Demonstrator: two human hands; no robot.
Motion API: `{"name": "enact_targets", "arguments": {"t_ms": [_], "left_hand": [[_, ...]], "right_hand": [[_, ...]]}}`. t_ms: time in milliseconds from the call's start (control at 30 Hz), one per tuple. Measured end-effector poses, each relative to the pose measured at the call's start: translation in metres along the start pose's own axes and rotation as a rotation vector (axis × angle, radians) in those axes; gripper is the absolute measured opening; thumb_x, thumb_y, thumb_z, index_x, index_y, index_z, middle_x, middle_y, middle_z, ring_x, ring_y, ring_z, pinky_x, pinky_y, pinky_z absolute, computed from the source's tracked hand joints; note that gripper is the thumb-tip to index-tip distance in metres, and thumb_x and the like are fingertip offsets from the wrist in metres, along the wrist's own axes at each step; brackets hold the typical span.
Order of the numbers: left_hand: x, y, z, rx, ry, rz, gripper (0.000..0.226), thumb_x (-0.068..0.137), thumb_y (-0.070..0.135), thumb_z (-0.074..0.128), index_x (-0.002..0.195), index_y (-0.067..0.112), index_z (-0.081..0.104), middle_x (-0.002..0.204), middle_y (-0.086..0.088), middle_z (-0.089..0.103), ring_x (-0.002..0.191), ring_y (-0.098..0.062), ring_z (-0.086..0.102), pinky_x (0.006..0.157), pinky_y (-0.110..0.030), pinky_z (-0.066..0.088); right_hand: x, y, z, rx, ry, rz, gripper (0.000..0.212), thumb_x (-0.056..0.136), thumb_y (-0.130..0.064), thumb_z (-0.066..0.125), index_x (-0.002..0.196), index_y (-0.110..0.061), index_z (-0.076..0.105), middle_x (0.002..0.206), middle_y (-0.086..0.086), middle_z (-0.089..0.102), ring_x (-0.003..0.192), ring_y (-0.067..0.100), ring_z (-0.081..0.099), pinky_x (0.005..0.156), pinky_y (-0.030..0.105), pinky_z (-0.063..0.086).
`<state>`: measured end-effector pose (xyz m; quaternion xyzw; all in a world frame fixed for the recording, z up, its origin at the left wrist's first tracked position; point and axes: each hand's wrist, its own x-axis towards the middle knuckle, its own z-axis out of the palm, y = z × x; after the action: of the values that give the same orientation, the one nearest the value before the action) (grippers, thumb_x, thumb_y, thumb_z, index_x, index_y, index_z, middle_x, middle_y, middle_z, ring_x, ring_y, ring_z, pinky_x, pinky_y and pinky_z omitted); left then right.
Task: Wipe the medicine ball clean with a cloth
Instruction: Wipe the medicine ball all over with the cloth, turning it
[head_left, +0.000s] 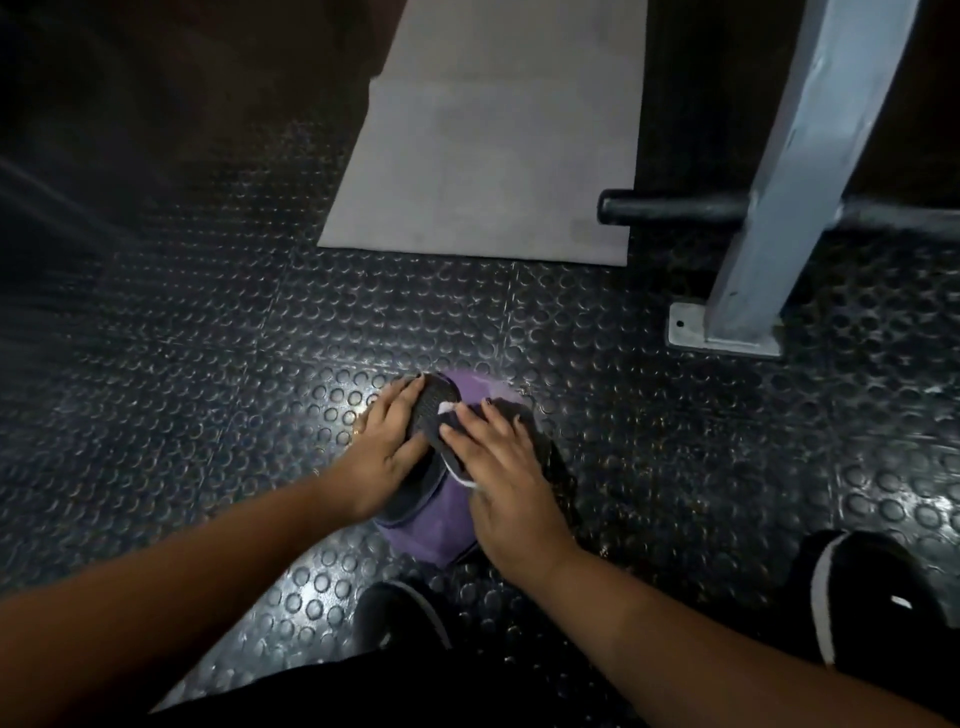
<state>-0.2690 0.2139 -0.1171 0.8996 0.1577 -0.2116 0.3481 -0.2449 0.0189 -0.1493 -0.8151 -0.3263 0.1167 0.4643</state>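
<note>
Studded black floor (208, 338), grey mat (493, 156) lying beyond. Purple ball (441, 525) resting on the floor, near the mat's front edge. Left hand (384, 447) flat against the ball's left side, fingers straight and spread, steadying. Right hand (504, 467) pressing a dark cloth (543, 447) onto the top, fingers extended, not curled. Probably heavy, firm and apt to roll. Best braced from the side, on the textured dark band.
</note>
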Motion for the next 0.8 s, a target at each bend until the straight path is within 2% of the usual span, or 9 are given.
{"name": "enact_targets", "arguments": {"t_ms": [133, 267, 367, 467, 567, 633, 700, 733, 800], "left_hand": [[0.002, -0.011, -0.003, -0.053, -0.005, 0.014, 0.089, 0.079, 0.078, 0.030, 0.157, 0.040, 0.007, 0.163, 0.011, 0.004, 0.152, -0.016, 0.004, 0.124, -0.049, 0.011], [0.006, -0.012, -0.001, -0.073, 0.011, -0.036, 0.091, 0.076, 0.083, 0.031, 0.155, 0.045, 0.007, 0.163, 0.013, 0.004, 0.151, -0.023, 0.005, 0.122, -0.056, 0.011], [0.011, -0.005, 0.001, -0.105, 0.021, -0.090, 0.093, 0.076, 0.080, 0.034, 0.155, 0.041, 0.010, 0.161, 0.010, 0.007, 0.149, -0.031, 0.009, 0.121, -0.058, 0.013], [0.009, 0.000, 0.004, -0.074, 0.043, -0.059, 0.088, 0.082, 0.071, 0.038, 0.157, 0.035, 0.010, 0.160, 0.012, 0.005, 0.148, -0.031, 0.009, 0.121, -0.052, 0.012], [0.008, 0.000, 0.004, -0.080, 0.010, -0.074, 0.094, 0.078, 0.078, 0.035, 0.158, 0.038, 0.006, 0.161, 0.014, 0.002, 0.149, -0.028, 0.004, 0.122, -0.054, 0.011], [0.009, -0.001, 0.005, -0.107, 0.007, -0.101, 0.093, 0.079, 0.081, 0.036, 0.157, 0.042, 0.004, 0.162, 0.012, 0.001, 0.150, -0.029, 0.004, 0.122, -0.057, 0.012], [0.012, -0.002, 0.004, -0.111, 0.030, -0.113, 0.084, 0.086, 0.075, 0.038, 0.156, 0.044, 0.004, 0.163, 0.008, 0.002, 0.151, -0.032, 0.006, 0.122, -0.058, 0.012], [0.013, -0.003, 0.004, -0.109, 0.038, -0.118, 0.082, 0.086, 0.073, 0.037, 0.156, 0.044, 0.004, 0.164, 0.007, 0.003, 0.150, -0.032, 0.008, 0.122, -0.058, 0.012], [0.015, -0.003, 0.005, -0.096, 0.049, -0.115, 0.082, 0.086, 0.071, 0.036, 0.157, 0.042, 0.006, 0.163, 0.005, 0.006, 0.149, -0.033, 0.011, 0.122, -0.057, 0.014]], "right_hand": [[0.006, 0.011, 0.005, -0.068, 0.003, -0.108, 0.046, 0.101, -0.036, 0.033, 0.143, -0.020, 0.043, 0.154, -0.003, 0.032, 0.146, 0.016, 0.018, 0.119, 0.045, 0.013], [0.025, 0.019, 0.004, -0.075, 0.067, -0.118, 0.041, 0.100, -0.025, 0.036, 0.138, -0.019, 0.050, 0.148, -0.002, 0.042, 0.141, 0.016, 0.029, 0.117, 0.039, 0.020], [0.048, 0.030, -0.007, 0.079, 0.085, 0.183, 0.037, 0.100, -0.020, 0.041, 0.136, -0.021, 0.051, 0.143, -0.003, 0.047, 0.131, 0.012, 0.041, 0.110, 0.027, 0.029], [0.079, 0.054, -0.025, 0.299, 0.001, 0.550, 0.035, 0.099, -0.016, 0.044, 0.132, -0.016, 0.056, 0.126, 0.005, 0.061, 0.103, 0.011, 0.056, 0.088, 0.021, 0.045], [0.099, 0.063, -0.025, 0.368, -0.073, 0.701, 0.033, 0.098, -0.018, 0.044, 0.126, -0.014, 0.061, 0.113, 0.005, 0.066, 0.096, 0.018, 0.060, 0.071, 0.017, 0.043], [0.097, 0.054, -0.020, 0.264, -0.060, 0.690, 0.035, 0.099, -0.021, 0.040, 0.125, -0.014, 0.062, 0.105, 0.007, 0.067, 0.095, 0.025, 0.063, 0.074, 0.026, 0.045], [0.086, 0.037, -0.017, 0.152, 0.010, 0.604, 0.037, 0.100, -0.020, 0.037, 0.131, -0.014, 0.056, 0.120, 0.008, 0.063, 0.106, 0.022, 0.060, 0.092, 0.032, 0.047], [0.077, 0.027, -0.016, 0.111, 0.034, 0.540, 0.039, 0.101, -0.020, 0.036, 0.136, -0.014, 0.051, 0.134, 0.006, 0.055, 0.119, 0.019, 0.053, 0.105, 0.033, 0.040], [0.052, 0.010, -0.012, 0.024, 0.039, 0.422, 0.044, 0.102, -0.022, 0.033, 0.145, -0.017, 0.038, 0.152, -0.001, 0.034, 0.139, 0.013, 0.029, 0.117, 0.031, 0.022]]}}
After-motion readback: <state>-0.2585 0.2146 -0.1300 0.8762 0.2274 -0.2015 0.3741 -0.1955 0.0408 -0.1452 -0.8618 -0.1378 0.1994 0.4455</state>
